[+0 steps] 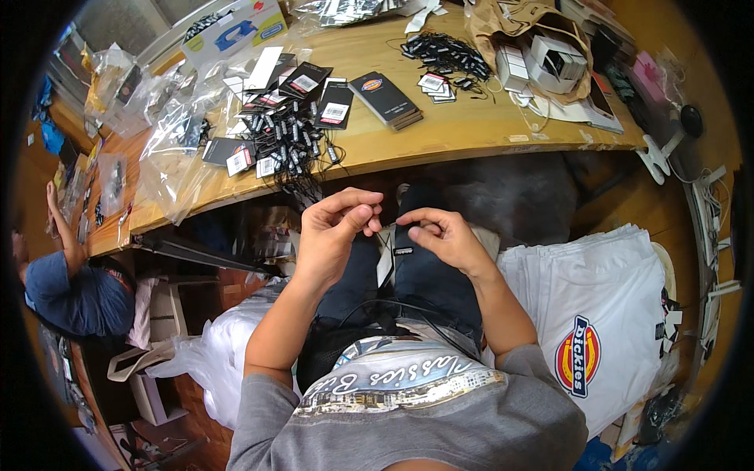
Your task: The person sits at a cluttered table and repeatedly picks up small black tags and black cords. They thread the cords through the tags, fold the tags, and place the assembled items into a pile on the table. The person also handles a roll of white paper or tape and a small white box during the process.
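My left hand (336, 228) is raised over my lap with thumb and fingertips pinched together. Just right of it, my right hand (446, 238) is also pinched, its fingertips pointing toward the left ones. Beneath the right fingertips hangs a small black string seal (403, 251), seemingly on a thin cord that barely shows. A narrow white-and-black piece, perhaps a hang tag (384, 268) seen edge-on, is below and between the hands. What the left fingertips pinch is too small to make out. Ahead on the table lies a tangled heap of black tag strings (287, 141).
On the wooden table (463, 141) are a stack of black hang tags (385, 98), loose tags, another string pile (448, 59) and a paper bag (522, 23) with small boxes. Folded white bags (581, 314) lie at my right. A co-worker (82, 290) sits at far left.
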Demonstrator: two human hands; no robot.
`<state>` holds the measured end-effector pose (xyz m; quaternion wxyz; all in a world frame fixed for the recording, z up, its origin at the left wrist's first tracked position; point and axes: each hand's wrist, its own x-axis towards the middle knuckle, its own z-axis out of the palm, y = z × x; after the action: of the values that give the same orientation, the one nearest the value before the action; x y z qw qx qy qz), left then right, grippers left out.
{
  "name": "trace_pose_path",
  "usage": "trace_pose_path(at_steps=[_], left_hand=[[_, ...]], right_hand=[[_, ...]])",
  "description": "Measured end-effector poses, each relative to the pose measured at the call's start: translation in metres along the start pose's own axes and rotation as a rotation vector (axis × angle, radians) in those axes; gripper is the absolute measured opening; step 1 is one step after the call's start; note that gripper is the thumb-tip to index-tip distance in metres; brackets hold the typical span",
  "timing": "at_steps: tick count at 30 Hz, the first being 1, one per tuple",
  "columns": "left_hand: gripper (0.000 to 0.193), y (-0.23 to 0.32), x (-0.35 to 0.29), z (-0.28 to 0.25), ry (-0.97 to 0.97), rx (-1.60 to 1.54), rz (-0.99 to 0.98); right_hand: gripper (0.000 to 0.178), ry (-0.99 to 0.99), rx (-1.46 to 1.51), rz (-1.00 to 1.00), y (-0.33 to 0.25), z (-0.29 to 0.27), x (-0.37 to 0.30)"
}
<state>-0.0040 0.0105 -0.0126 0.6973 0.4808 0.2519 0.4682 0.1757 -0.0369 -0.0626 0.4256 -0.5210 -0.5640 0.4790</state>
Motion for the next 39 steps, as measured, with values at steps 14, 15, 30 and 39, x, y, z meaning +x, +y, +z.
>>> trace_pose_path(at_steps=[14, 15, 30, 39], left_hand=[[0.011, 0.011, -0.005, -0.004, 0.032, 0.002, 0.098], [0.011, 0.009, -0.005, -0.007, 0.017, 0.020, 0.111], [0.023, 0.007, -0.013, 0.012, -0.102, 0.300, 0.035], [0.024, 0.008, -0.013, 0.010, -0.137, 0.375, 0.044]], right_hand=[[0.017, 0.028, 0.207, -0.031, 0.002, 0.021, 0.002], [0.015, 0.004, 0.226, -0.071, 0.004, 0.018, 0.002], [0.011, -0.198, 0.608, -0.061, -0.018, 0.001, -0.007], [0.009, -0.201, 0.581, -0.107, -0.018, -0.001, -0.005]])
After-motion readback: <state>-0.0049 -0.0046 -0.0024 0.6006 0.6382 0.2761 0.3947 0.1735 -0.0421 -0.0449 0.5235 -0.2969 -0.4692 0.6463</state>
